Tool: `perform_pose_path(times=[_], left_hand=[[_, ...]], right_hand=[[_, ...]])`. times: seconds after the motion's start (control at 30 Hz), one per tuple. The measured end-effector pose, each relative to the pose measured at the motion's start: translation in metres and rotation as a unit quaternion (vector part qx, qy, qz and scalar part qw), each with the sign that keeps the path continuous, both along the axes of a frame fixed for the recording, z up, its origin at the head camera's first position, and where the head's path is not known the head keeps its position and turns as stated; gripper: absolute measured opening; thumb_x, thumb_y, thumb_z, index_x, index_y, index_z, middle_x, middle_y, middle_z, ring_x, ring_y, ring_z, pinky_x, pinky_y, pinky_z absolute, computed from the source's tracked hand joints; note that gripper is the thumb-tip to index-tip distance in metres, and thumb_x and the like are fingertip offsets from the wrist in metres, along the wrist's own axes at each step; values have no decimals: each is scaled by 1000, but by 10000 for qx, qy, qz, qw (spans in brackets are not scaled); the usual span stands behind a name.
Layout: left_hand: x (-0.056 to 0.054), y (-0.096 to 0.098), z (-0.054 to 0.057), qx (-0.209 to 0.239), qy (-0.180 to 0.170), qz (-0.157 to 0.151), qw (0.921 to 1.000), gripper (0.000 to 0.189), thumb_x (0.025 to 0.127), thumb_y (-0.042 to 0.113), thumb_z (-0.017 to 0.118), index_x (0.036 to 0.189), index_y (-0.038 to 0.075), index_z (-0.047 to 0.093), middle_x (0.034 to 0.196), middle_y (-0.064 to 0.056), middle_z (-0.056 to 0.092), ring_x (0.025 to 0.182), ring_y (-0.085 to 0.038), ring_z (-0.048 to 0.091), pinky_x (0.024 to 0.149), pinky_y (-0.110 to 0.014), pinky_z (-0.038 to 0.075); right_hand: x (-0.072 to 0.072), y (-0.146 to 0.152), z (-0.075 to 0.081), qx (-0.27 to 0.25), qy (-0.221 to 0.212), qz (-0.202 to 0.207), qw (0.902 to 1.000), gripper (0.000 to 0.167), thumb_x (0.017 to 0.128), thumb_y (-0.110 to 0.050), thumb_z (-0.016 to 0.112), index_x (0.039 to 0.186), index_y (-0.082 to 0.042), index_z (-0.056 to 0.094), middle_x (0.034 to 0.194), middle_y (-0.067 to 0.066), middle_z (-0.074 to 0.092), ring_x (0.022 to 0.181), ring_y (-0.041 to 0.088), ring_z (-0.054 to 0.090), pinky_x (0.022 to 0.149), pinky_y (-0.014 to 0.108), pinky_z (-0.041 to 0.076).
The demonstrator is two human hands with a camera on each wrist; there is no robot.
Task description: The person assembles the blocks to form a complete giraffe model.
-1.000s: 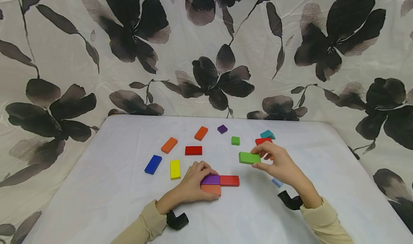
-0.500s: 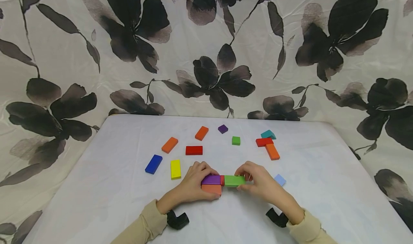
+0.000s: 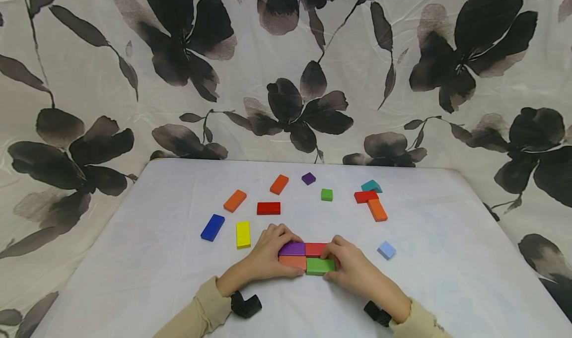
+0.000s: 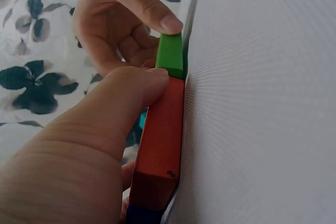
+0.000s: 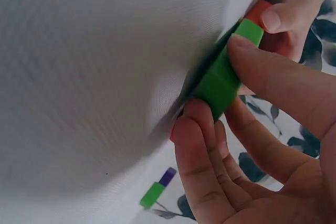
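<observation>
In the head view, four-sided wooden blocks lie together at the front middle: a purple block (image 3: 292,249) beside a red block (image 3: 315,249) behind, an orange block (image 3: 292,262) and a green block (image 3: 319,266) in front. My left hand (image 3: 265,253) holds the purple and orange blocks from the left, thumb on the orange one's near side, fingers behind the purple one. My right hand (image 3: 355,266) pinches the green block between thumb and fingers, its left end right against the orange one. The right wrist view shows the thumb (image 5: 283,77) along the green block's side.
Farther back lie a dark red block (image 3: 268,208), a yellow block (image 3: 243,235), a blue block (image 3: 212,227), two loose orange blocks, a small green block (image 3: 326,195) and a purple one. A red, teal and orange cluster (image 3: 366,196) sits back right; a light blue block (image 3: 386,250) lies right.
My right hand has brought the green block left and toward me, from above the right side, over the red block, down beside the orange block. The left hand keeps its place.
</observation>
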State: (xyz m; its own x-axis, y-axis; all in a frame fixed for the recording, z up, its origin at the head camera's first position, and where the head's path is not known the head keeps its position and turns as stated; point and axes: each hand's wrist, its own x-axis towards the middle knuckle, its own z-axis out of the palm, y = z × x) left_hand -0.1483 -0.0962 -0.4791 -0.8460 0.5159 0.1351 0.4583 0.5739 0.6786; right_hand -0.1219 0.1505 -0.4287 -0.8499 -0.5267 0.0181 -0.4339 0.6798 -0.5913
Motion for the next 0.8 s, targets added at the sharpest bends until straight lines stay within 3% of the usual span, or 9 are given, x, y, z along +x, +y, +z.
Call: perform_pose_path(times=[0.1, 0.37, 0.6, 0.8], left_hand=[[0, 0, 0, 17, -8, -6, 10000, 53, 74, 47, 83, 119, 29, 64, 110, 14, 48, 106, -10, 37, 87, -36, 35], [0, 0, 0, -51, -16, -1, 10000, 54, 74, 48, 82, 120, 28, 63, 111, 12, 48, 109, -11, 37, 88, -37, 36], [0, 0, 1, -30, -28, -12, 10000, 53, 74, 47, 82, 119, 28, 63, 110, 12, 48, 108, -11, 37, 87, -36, 36], [0, 0, 2, -31, -42, -16, 10000, 53, 74, 46, 83, 119, 28, 63, 110, 13, 48, 107, -11, 37, 86, -36, 36]], right_hand=[[0, -1, 0, 63, -14, -139, 9999, 36, 73, -6, 87, 101, -10, 65, 91, -2, 49, 76, 13, 49, 65, 25, 46], [-6, -2, 2, 281, -192, -484, 9982, 74, 62, -19, 95, 127, -15, 59, 111, 1, 45, 105, 20, 49, 85, 41, 52], [-13, -5, -2, 252, -314, -163, 9991, 66, 67, -24, 93, 124, -11, 61, 107, 2, 48, 102, 20, 48, 84, 43, 50], [-17, -5, -3, 135, -363, -171, 9991, 60, 69, -22, 92, 120, -12, 62, 102, 0, 49, 99, 18, 48, 83, 42, 49]])
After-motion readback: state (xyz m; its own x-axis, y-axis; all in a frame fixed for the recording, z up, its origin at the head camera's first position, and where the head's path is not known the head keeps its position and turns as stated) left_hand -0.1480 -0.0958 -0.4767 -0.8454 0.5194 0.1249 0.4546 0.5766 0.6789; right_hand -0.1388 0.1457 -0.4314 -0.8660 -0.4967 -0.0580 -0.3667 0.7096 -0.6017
